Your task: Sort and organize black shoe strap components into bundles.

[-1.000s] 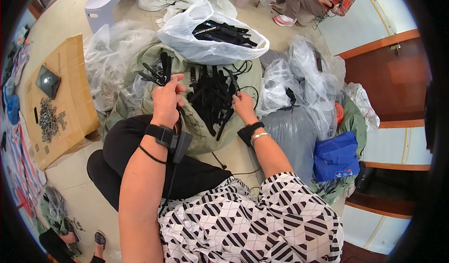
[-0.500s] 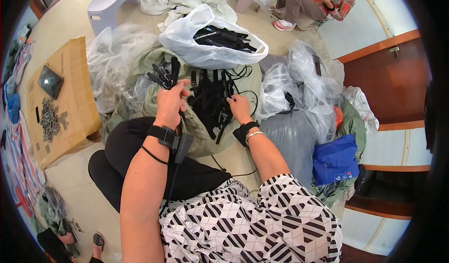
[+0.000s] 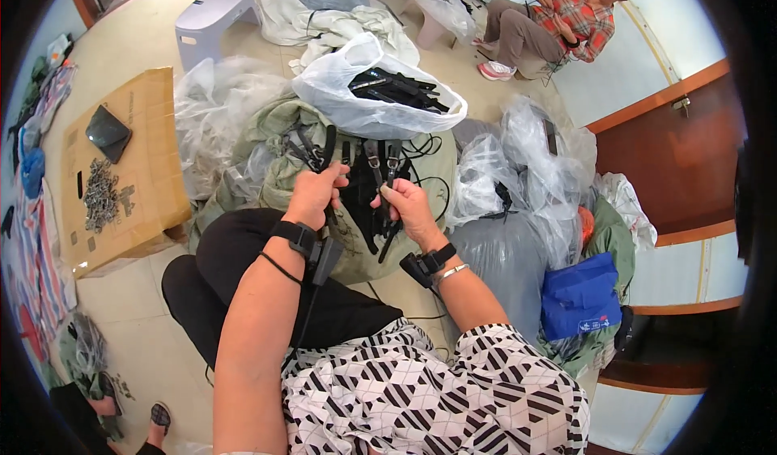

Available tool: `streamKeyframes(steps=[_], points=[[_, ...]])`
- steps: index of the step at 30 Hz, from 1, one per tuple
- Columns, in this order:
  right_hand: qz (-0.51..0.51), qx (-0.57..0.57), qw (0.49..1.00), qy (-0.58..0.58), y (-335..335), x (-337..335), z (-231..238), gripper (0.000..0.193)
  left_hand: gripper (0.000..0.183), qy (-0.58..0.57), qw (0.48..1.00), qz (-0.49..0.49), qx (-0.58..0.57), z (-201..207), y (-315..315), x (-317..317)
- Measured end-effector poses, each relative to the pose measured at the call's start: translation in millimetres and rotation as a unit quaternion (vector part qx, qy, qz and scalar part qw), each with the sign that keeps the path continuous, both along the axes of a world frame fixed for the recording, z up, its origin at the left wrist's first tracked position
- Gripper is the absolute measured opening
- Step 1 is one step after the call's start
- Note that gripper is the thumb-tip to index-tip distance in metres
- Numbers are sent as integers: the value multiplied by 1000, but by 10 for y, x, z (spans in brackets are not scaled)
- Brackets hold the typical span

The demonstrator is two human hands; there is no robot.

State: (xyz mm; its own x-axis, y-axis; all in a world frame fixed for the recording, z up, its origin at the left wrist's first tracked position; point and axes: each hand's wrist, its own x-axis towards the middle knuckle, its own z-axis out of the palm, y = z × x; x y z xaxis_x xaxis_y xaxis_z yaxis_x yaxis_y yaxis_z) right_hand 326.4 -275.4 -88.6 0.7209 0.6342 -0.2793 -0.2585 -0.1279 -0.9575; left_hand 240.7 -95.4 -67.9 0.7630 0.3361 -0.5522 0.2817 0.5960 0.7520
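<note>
My left hand (image 3: 314,196) is closed around a bundle of narrow black straps with metal buckles (image 3: 309,149), which fan out above the fingers. Close to its right, my right hand (image 3: 410,210) pinches black buckled straps (image 3: 375,162), their buckles pointing away from me. Below and between both hands lies a loose pile of black straps (image 3: 360,216) on a pale green cloth (image 3: 429,155). Just beyond, a white plastic bag (image 3: 324,103) stands open with more black strips (image 3: 396,89) inside. My fingers partly hide the lower ends of the held straps.
A cardboard box (image 3: 154,172) at left bears a dark pouch-like object (image 3: 108,133) and a heap of small metal pieces (image 3: 101,196). Stuffed clear bags (image 3: 526,155) and a blue bag (image 3: 579,293) crowd the right. Beyond sit a stool (image 3: 212,22) and another person (image 3: 558,26).
My right hand has lifted from the pile and come closer to my left, now with buckled straps in its fingers. My left hand keeps its bundle. The view has shifted slightly.
</note>
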Motion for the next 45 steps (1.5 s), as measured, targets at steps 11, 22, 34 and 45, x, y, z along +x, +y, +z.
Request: streamKeyframes(steps=[11,22,34,45], points=[[71,11,983,-166,598,-251,184,16,36,-22,999,-37,30,144,11,-50],[13,-35,957,-289,716,-529,-8,18,28,-14,990,110,91,36,18,41],[-83,-441,860,-244,-790,-38,-1017,31,29,-75,987,139,-7,20,60,100],[-92,-387,881,-255,-951,204,-1392,22,26,-57,992,115,-14,-1,46,118]])
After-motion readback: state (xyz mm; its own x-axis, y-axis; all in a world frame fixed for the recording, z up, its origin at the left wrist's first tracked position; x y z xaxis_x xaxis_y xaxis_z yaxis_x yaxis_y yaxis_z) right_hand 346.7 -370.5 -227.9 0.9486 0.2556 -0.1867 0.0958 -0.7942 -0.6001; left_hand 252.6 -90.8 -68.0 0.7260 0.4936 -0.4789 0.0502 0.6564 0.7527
